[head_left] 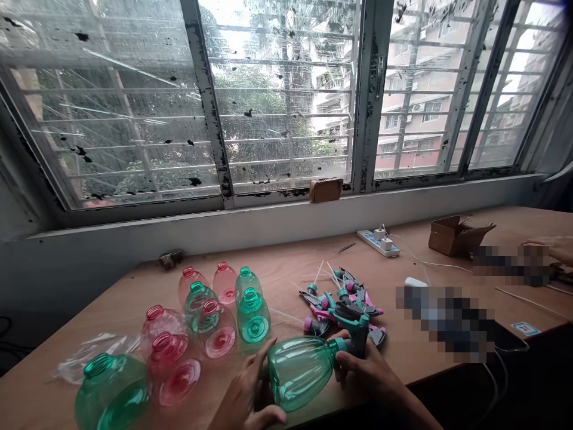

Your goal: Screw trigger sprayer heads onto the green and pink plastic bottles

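A clear green plastic bottle (pixel 301 371) lies tilted on its side between my hands, above the table's front edge. My left hand (pixel 245 387) is wrapped round its base end. On its neck sits a teal and dark grey trigger sprayer (pixel 359 334), with my right hand (pixel 367 371) closed around it and the collar. Just behind is a pile of loose trigger sprayers (pixel 342 301) in teal, pink and grey, some with thin dip tubes. To the left stand several open-necked bottles, among them a green bottle (pixel 105 391) and a red bottle (pixel 173 373).
A crumpled clear plastic bag (pixel 96 355) lies at the left. Farther back are a power strip (pixel 378 243) with plugs and a cardboard box (pixel 454 234). Cables cross the right side, where another person's hand (pixel 553 248) shows. Windows rise behind the wooden table (pixel 147 286).
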Demonstrator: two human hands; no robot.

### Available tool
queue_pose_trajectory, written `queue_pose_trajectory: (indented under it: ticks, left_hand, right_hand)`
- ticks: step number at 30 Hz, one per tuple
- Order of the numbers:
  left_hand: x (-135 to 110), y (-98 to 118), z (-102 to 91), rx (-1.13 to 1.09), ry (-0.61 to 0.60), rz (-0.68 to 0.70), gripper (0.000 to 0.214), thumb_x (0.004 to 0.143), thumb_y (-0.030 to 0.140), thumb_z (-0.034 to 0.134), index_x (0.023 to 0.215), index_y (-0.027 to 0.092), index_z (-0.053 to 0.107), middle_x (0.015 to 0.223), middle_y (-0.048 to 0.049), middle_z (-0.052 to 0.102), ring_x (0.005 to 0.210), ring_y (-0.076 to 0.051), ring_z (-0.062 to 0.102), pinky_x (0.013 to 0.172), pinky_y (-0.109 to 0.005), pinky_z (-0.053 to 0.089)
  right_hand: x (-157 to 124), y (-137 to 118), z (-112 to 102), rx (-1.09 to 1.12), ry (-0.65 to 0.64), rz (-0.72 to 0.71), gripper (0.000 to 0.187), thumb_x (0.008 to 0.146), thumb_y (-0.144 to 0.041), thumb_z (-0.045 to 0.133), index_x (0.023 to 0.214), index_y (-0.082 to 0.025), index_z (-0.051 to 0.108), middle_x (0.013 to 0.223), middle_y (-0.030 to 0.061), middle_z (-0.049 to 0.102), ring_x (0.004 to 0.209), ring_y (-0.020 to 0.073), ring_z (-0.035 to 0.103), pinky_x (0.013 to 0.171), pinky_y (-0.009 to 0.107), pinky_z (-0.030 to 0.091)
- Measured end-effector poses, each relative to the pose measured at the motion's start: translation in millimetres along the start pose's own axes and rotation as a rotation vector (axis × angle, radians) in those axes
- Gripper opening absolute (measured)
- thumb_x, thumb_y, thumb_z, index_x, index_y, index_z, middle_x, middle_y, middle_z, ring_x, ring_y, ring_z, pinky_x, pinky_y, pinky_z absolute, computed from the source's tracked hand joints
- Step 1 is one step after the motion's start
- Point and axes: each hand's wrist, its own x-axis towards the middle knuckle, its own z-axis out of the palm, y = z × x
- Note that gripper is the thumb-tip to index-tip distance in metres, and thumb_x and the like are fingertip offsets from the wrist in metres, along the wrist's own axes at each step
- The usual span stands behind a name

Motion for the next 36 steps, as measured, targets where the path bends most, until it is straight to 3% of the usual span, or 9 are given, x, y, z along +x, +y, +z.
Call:
queue_pose_trajectory:
  ticks: [3, 5, 9, 12, 19, 24, 27, 31, 36]
  left_hand:
    - [0, -1, 2.5, 0.1, -0.021, -0.011, 0.124, 0.054, 0.074, 0.086, 0.158, 0.033, 0.034, 0.139, -0.0167, 0.065, 0.128, -0.041, 0.06, 0.107, -0.053, 0.049]
    - [1, -1, 3.5, 0.114, -0.031, 0.007, 0.126, 0.051, 0.072, 0.089, 0.158, 0.034, 0.035, 0.135, -0.0148, 0.068, 0.124, -0.041, 0.061, 0.105, -0.052, 0.051]
    - [2, -3, 2.0, 0.031, -0.003, 0.037, 0.097, 0.076, 0.082, 0.062, 0.157, 0.035, 0.037, 0.143, -0.0115, 0.066, 0.13, -0.039, 0.058, 0.11, -0.05, 0.047]
    - [2, 0, -1.1, 0.01, 0.023, -0.012, 0.085, 0.09, 0.08, 0.04, 0.156, 0.027, 0.04, 0.145, -0.0148, 0.063, 0.133, -0.036, 0.058, 0.111, -0.046, 0.046]
    - [7, 15, -5.0, 0.0, 0.004, -0.047, 0.082, 0.087, 0.085, 0.035, 0.123, 0.021, 0.071, 0.119, -0.0145, 0.076, 0.107, -0.037, 0.068, 0.093, -0.041, 0.054]
    - [9, 16, -4.7, 0.018, 0.026, -0.06, 0.083, 0.086, 0.087, 0.032, 0.113, 0.02, 0.073, 0.11, -0.0139, 0.077, 0.098, -0.037, 0.068, 0.087, -0.042, 0.053]
    - [9, 18, -4.9, 0.028, 0.048, -0.072, 0.081, 0.087, 0.085, 0.035, 0.114, 0.019, 0.074, 0.109, -0.0148, 0.078, 0.099, -0.038, 0.068, 0.087, -0.044, 0.052]
    - [8, 18, -5.3, 0.023, 0.064, -0.077, 0.076, 0.09, 0.079, 0.043, 0.136, 0.022, 0.063, 0.126, -0.0154, 0.074, 0.115, -0.039, 0.066, 0.1, -0.046, 0.051]
    - [4, 14, -4.2, -0.092, 0.051, -0.042, 0.086, 0.092, 0.074, 0.047, 0.161, 0.027, 0.025, 0.138, -0.0128, 0.068, 0.126, -0.035, 0.064, 0.105, -0.043, 0.052]
  right_hand:
    - [1, 1, -2, -0.017, 0.001, -0.006, 0.041, 0.082, -0.05, 0.087, 0.095, -0.016, 0.067, 0.061, -0.0005, 0.071, 0.052, 0.0186, 0.067, 0.049, 0.026, 0.054]
    - [2, 2, -2, -0.021, 0.002, -0.012, 0.04, 0.083, -0.05, 0.086, 0.093, -0.017, 0.066, 0.06, -0.0011, 0.07, 0.051, 0.0184, 0.066, 0.049, 0.026, 0.054]
    - [2, 3, -2, -0.015, 0.005, -0.019, 0.04, 0.083, -0.049, 0.087, 0.091, -0.017, 0.065, 0.061, -0.0019, 0.069, 0.05, 0.0163, 0.065, 0.049, 0.024, 0.052]
    - [2, 3, -1, -0.018, -0.003, -0.003, 0.04, 0.081, -0.046, 0.089, 0.095, -0.016, 0.067, 0.061, -0.0006, 0.071, 0.05, 0.0158, 0.065, 0.05, 0.024, 0.051]
    - [-1, 5, 0, -0.051, -0.03, 0.008, 0.048, 0.079, -0.048, 0.089, 0.108, -0.016, 0.066, 0.061, 0.0007, 0.073, 0.051, 0.017, 0.066, 0.049, 0.023, 0.049]
    - [1, 9, -1, -0.093, -0.026, 0.015, 0.045, 0.076, -0.046, 0.091, 0.1, -0.019, 0.066, 0.056, -0.0014, 0.071, 0.045, 0.0153, 0.062, 0.046, 0.021, 0.046]
    - [2, 7, 0, -0.094, -0.016, 0.008, 0.046, 0.079, -0.047, 0.089, 0.107, -0.02, 0.064, 0.058, -0.0022, 0.071, 0.048, 0.0158, 0.063, 0.048, 0.022, 0.047]
    - [1, 4, 2, -0.114, -0.015, -0.002, 0.044, 0.083, -0.048, 0.086, 0.107, -0.02, 0.062, 0.064, -0.0015, 0.071, 0.051, 0.0156, 0.063, 0.051, 0.023, 0.046]
    - [-2, 5, 1, -0.133, 0.022, 0.002, 0.047, 0.08, -0.051, 0.088, 0.103, -0.017, 0.065, 0.059, -0.001, 0.07, 0.05, 0.0162, 0.06, 0.052, 0.025, 0.045]
